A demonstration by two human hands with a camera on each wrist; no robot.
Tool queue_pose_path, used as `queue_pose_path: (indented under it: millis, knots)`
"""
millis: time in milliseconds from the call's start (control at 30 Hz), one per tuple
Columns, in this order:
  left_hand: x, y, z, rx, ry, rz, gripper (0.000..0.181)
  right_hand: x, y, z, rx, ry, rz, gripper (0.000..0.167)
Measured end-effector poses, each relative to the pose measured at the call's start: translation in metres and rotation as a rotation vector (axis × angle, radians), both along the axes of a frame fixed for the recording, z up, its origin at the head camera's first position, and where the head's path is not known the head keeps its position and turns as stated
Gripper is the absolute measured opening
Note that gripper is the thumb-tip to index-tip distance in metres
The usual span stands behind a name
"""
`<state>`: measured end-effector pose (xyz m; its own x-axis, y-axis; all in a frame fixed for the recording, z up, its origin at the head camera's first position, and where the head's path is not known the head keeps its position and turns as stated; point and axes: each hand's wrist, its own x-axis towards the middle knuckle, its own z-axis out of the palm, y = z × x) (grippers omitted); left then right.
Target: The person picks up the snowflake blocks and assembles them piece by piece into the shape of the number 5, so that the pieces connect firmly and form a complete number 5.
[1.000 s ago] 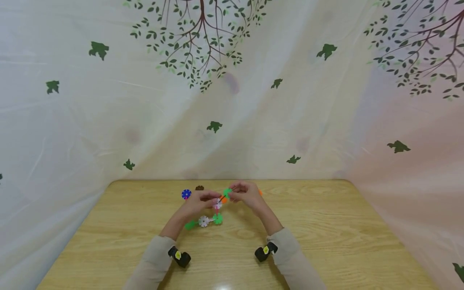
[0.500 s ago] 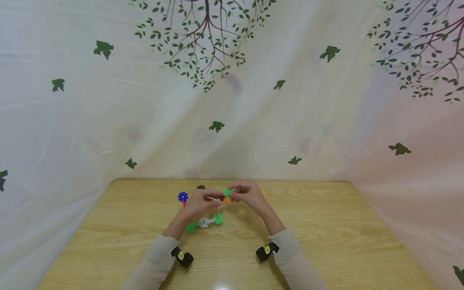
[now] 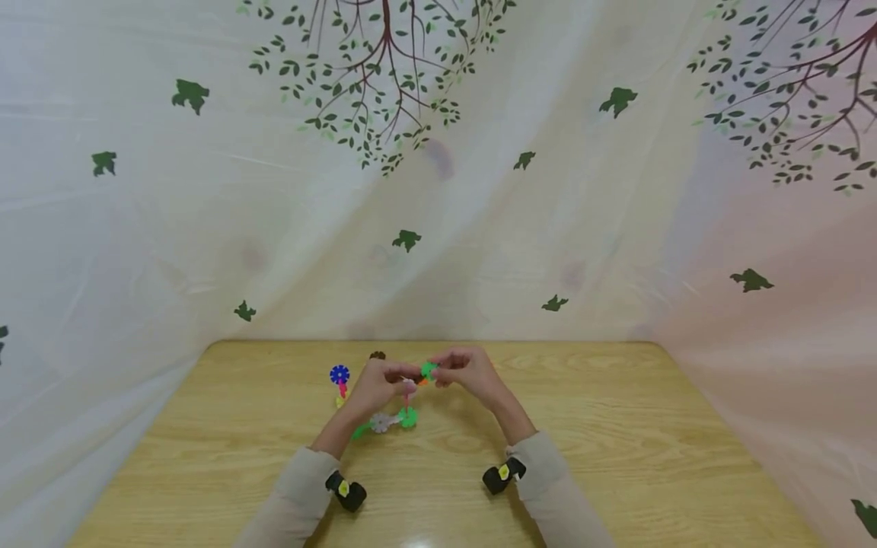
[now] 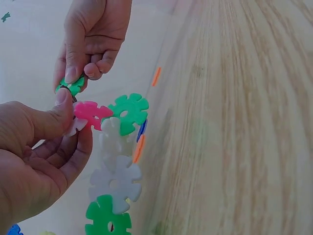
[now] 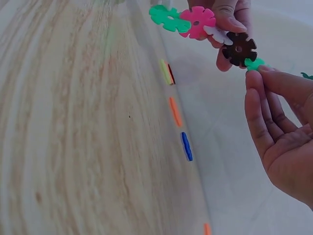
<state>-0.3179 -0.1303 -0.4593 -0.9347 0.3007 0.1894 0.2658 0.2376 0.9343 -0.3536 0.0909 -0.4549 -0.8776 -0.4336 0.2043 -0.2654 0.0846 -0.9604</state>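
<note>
A chain of interlocking flower-shaped plastic discs hangs from my left hand (image 3: 377,387), whose thumb and fingers pinch it at the white disc (image 5: 218,35) and brown disc (image 5: 239,49). My right hand (image 3: 473,373) pinches a small green disc (image 5: 254,63) against the brown one's edge; whether it sits in a slot I cannot tell. Along the chain follow a pink disc (image 4: 93,114), a green disc (image 4: 128,112), whitish discs (image 4: 120,183) and another green disc (image 4: 107,218). In the head view, a blue disc (image 3: 339,374), pink piece (image 3: 342,389) and yellow piece (image 3: 340,401) show left of my left hand.
Loose discs lie on the wooden table (image 3: 617,457) toward its far edge: an orange disc (image 5: 175,112), a blue disc (image 5: 186,146), a yellowish disc (image 5: 165,72) and a brown disc (image 3: 377,355). Behind the table hangs a pale curtain (image 3: 452,205) printed with leaves.
The dark disc that showed between my fingertips is now mostly covered as the hands have drawn together. The green disc sits slightly lower. The blue end of the chain has swung left and down.
</note>
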Motion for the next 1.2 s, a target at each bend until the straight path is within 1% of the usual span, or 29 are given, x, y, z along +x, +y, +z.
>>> queue_pose_path:
  millis: [167,300,467,600,700,800,933,1033,1100,1200]
  knots:
    - [0.0,0.0,0.002,-0.006,-0.003,-0.003,0.022,0.0,-0.001,-0.002,-0.037,-0.014,0.04,0.025]
    - [-0.001,-0.003,0.004,-0.01,-0.01,-0.036,0.024,0.0,-0.002,-0.003,-0.039,-0.014,0.052,0.026]
    - [-0.003,-0.008,0.003,-0.058,-0.033,-0.093,0.031,-0.002,-0.003,-0.005,0.016,-0.033,0.048,0.025]
    - [-0.003,-0.013,0.001,-0.085,-0.067,-0.109,0.034,-0.001,-0.005,-0.005,0.074,-0.035,0.051,0.026]
    - [-0.002,-0.015,0.001,-0.099,-0.085,-0.108,0.036,0.001,-0.002,0.003,0.119,-0.023,0.033,0.028]
    - [-0.001,-0.016,0.001,-0.108,-0.095,-0.104,0.038,0.0,0.008,0.016,0.151,0.002,-0.013,0.03]
    - [-0.001,-0.016,0.003,-0.11,-0.114,-0.1,0.039,-0.007,0.026,0.033,0.196,0.049,-0.067,0.029]
    - [0.0,-0.016,0.003,-0.109,-0.111,-0.109,0.04,-0.013,0.041,0.042,0.264,0.069,-0.072,0.028]
    - [0.001,-0.016,0.004,-0.106,-0.102,-0.118,0.041,-0.018,0.05,0.046,0.326,0.083,-0.069,0.027]
    - [0.001,-0.017,0.004,-0.101,-0.091,-0.13,0.042,-0.026,0.061,0.045,0.416,0.103,-0.056,0.025]
